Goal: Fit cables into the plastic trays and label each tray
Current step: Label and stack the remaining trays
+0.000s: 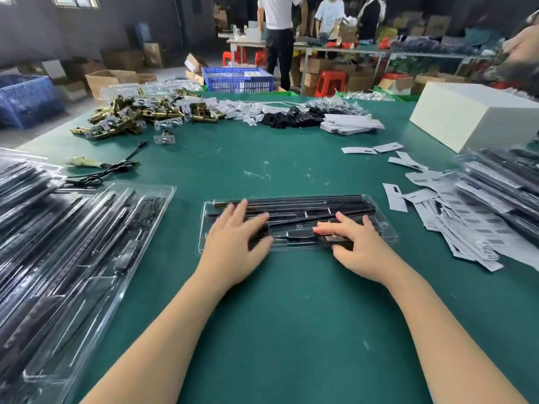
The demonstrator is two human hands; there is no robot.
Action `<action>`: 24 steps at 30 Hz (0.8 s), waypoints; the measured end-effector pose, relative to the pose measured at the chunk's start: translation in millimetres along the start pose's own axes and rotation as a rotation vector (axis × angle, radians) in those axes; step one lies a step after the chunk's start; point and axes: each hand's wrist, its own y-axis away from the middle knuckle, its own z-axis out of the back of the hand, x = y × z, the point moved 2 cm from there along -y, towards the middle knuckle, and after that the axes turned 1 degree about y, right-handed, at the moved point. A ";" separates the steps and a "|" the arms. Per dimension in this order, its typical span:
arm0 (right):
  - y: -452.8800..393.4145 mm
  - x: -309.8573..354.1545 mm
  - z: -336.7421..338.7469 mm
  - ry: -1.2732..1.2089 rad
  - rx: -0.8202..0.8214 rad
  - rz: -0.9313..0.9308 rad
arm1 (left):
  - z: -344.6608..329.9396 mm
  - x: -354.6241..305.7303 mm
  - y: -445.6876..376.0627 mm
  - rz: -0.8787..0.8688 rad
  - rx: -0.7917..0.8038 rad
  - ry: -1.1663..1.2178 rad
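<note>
On the green tabletop, a clear tray is pressed by both hands.
Left hand and right hand are laid flat, fingers spread, over its black parts.

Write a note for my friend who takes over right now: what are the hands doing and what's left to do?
Left hand: open, fingers spread, pressing on the left part of the clear tray.
Right hand: open, fingers flat on the tray's lower middle.
The tray lies on the green table in front of you, black parts already seated in it.
No label on this tray that I can see.
Paper labels lie to the right; a stack of filled trays to the left.
Left: finish pressing in, label it, go on.
</note>
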 end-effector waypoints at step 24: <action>45.1 -131.6 139.8 0.794 -0.346 -0.942 | -5.3 -5.8 2.8 0.067 0.030 -0.015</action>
